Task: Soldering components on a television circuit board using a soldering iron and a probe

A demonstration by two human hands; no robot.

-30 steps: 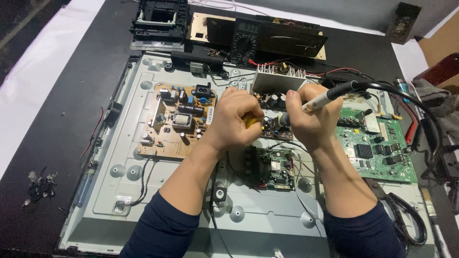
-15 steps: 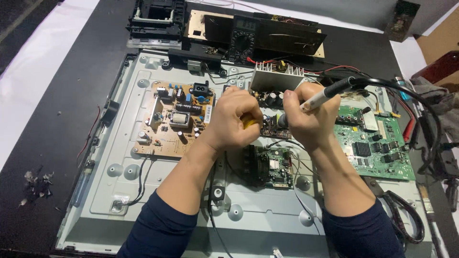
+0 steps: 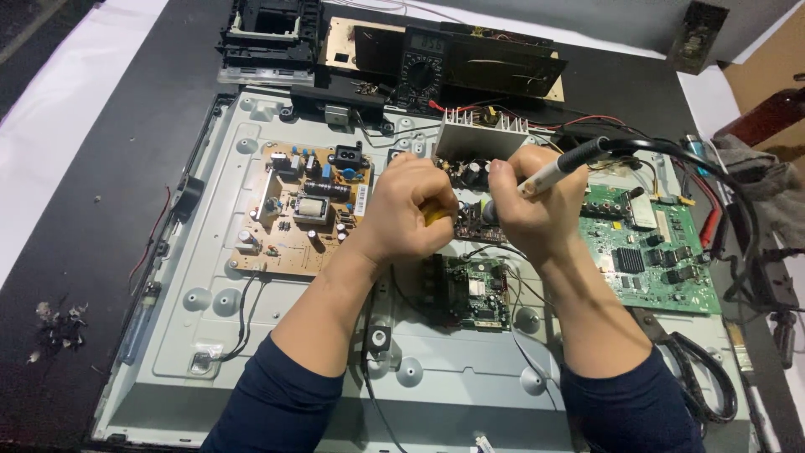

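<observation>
Surface: a black worktable [image 3: 101,252] is carrying an opened flat-screen set, its grey metal back pan [image 3: 277,369] lying face up; white sheeting is showing along the table's left edge.
Inside the pan: a tan power board [image 3: 302,210] is sitting at the left, a small green board [image 3: 470,294] in the middle, a larger green board [image 3: 650,247] at the right, and a dark board with a finned heat sink [image 3: 480,138] under the hands.
Behind the pan: a multimeter [image 3: 419,71] is lying among dark parts.
Left hand [image 3: 411,214]: curling shut around a yellow-handled tool [image 3: 434,214], touching the dark board.
Right hand [image 3: 537,205]: gripping a soldering iron [image 3: 558,168] like a pen, cable trailing right.
Change: both hands are staying in the same spot over the dark board; only the camera view is shifting slightly.
</observation>
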